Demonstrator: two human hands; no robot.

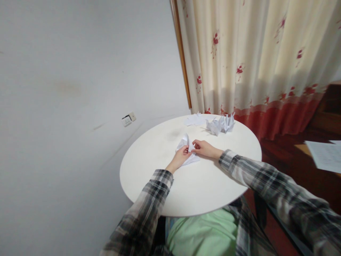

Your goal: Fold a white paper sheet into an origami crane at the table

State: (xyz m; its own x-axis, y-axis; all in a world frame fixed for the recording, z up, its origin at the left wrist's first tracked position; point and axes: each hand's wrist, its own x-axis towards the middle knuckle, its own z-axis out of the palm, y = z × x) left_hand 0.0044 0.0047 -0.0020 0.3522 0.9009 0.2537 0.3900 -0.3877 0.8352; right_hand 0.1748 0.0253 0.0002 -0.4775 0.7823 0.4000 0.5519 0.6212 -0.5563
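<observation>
Fingers [185, 151] of the left hand [181, 155] pinch folded white paper [183, 142], mid-frame on the round white desk [146, 170], seemingly to steady it for the other hand. Right hand [204, 148] fingers curl at its right side; can't tell if gripping. Origami pieces [220, 125], cranes perhaps, and paper sheets [194, 121] sit upper right of centre, presumably out of the hands' way.

Round table [144, 167]; flowered curtain [247, 57] beyond its far edge, wall socket [126, 121] past the left, printed sheet [324, 155] past the right.
</observation>
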